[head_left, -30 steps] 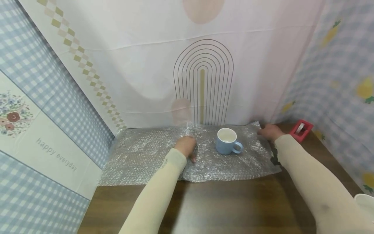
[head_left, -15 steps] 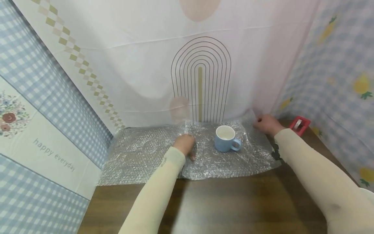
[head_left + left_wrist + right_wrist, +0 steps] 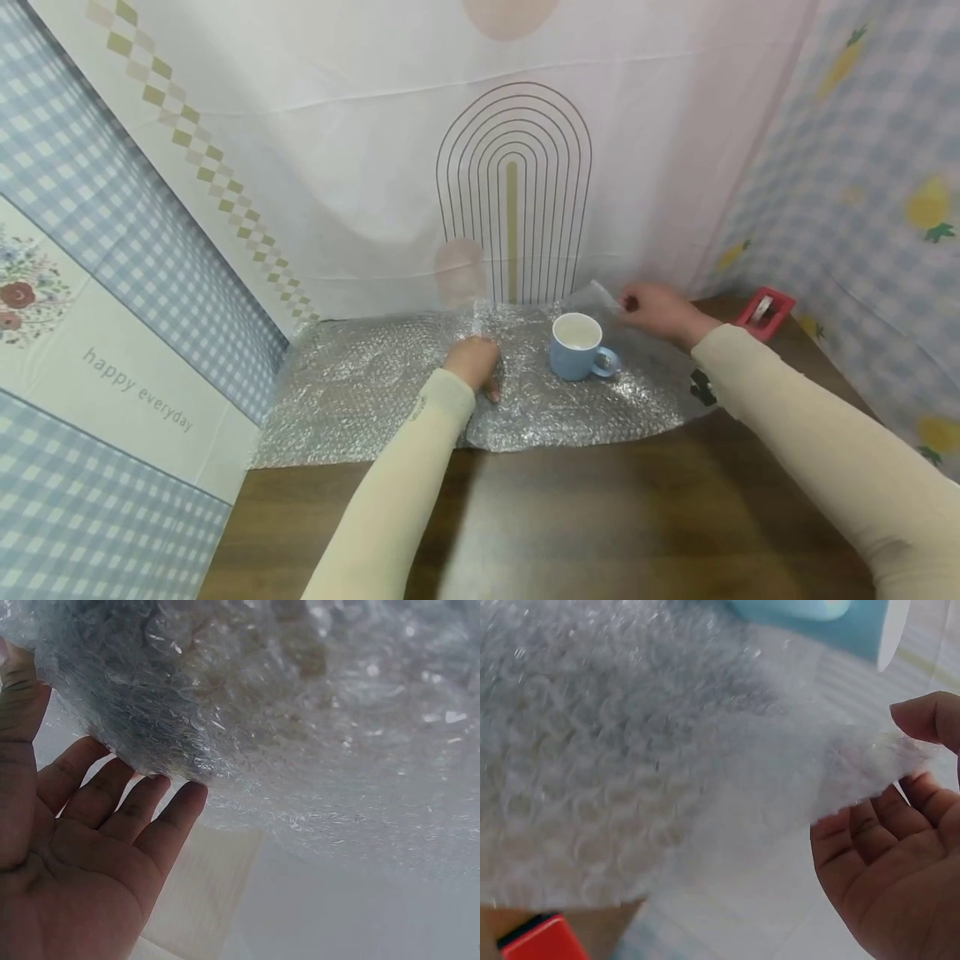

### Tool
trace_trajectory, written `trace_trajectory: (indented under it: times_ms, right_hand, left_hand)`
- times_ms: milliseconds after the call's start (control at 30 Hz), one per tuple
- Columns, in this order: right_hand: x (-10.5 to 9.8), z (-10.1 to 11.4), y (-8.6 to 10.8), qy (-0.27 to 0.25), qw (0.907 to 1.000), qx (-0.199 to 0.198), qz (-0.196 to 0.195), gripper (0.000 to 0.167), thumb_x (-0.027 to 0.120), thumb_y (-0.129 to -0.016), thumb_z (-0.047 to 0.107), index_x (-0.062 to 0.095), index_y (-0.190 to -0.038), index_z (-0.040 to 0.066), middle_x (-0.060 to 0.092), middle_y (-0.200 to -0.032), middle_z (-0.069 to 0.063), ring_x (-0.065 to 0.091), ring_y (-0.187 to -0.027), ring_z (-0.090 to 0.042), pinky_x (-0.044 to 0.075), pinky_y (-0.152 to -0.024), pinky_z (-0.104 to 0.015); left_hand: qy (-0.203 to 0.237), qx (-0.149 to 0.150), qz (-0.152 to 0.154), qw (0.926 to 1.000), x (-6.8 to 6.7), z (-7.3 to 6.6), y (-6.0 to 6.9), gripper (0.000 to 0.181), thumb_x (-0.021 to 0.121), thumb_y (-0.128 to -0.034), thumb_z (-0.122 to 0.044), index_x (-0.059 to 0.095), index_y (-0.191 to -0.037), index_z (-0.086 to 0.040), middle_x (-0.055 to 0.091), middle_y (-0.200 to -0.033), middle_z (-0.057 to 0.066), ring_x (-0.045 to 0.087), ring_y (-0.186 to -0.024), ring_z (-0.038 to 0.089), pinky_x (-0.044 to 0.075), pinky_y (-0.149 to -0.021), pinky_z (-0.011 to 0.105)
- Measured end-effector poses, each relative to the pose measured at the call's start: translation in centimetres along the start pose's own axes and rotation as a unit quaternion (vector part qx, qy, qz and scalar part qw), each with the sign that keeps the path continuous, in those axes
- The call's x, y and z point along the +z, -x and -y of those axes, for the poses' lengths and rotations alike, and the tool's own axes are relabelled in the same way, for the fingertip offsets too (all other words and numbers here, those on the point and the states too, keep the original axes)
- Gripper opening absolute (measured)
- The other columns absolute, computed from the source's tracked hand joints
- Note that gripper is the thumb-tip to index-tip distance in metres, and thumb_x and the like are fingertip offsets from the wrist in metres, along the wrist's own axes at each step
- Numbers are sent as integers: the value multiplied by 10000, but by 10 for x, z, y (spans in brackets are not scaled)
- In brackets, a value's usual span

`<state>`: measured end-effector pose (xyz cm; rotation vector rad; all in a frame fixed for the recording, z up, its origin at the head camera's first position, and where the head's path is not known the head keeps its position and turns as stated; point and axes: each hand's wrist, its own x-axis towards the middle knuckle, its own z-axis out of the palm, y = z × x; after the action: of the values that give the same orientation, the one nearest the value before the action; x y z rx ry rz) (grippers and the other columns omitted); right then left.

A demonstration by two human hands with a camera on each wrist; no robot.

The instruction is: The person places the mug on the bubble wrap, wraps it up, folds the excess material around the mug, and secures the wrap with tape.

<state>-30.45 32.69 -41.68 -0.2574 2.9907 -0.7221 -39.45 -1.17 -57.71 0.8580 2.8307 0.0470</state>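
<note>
A sheet of bubble wrap (image 3: pixel 360 383) lies across the back of the table. On its right half stands a light blue mug (image 3: pixel 573 358), upright, white inside, its handle to the right. My left hand (image 3: pixel 472 364) rests on the wrap left of the mug; in the left wrist view its fairly straight fingers (image 3: pixel 176 814) touch the wrap with their tips. My right hand (image 3: pixel 660 310) pinches the raised far right corner of the wrap, lifted behind and right of the mug. In the right wrist view that corner sits between thumb and fingers (image 3: pixel 892 814).
A red tape dispenser (image 3: pixel 765 313) lies at the back right, by the checked side cloth. Patterned cloths (image 3: pixel 360 192) hang close behind and on both sides. Bare wooden tabletop (image 3: pixel 585 517) shows in front of the wrap.
My right hand has moved left and up, lifting the right corner of the bubble wrap and folding it toward the mug. My left hand has stayed in place.
</note>
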Motion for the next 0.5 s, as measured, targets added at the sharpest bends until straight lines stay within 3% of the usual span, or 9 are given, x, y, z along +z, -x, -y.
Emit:
trace_trajectory:
  times_ms: [100,233,367,500]
  right_hand:
    - [3,12,1,92,9995,-269,140,107,736,-1018,107,696,-1047,13,746,-1008,-160,638,-909,-269,537,-837,-413]
    - [4,25,6,-135,9981,-309,521,124,720,-1054,126,708,-1129,27,768,-1133,-172,681,-1020,-295,585,-939,-500]
    - [4,34,11,-156,9959,-372,804,256,711,-1070,127,721,-1285,-10,781,-1293,-223,730,-1201,-384,596,-1086,-632]
    - [5,41,9,103,9935,-665,912,248,713,-1036,107,724,-1251,-17,783,-1289,-233,736,-1211,-404,587,-1125,-660]
  left_hand:
    - [-162,61,-58,9998,3,2,-2,674,1066,-607,-520,851,-1116,-136,826,-1134,64,789,-1041,291,696,-983,468]
    - [-295,68,-103,9995,4,2,-2,649,1056,-636,-545,847,-1104,-148,818,-1135,53,786,-1028,275,699,-978,453]
    - [-326,49,-83,9994,5,2,-3,670,1057,-630,-557,849,-1118,-150,821,-1150,51,795,-1052,285,699,-988,458]
    - [-354,20,-87,9993,2,1,-1,709,1053,-606,-570,851,-1140,-150,825,-1157,50,796,-1074,288,693,-1009,460]
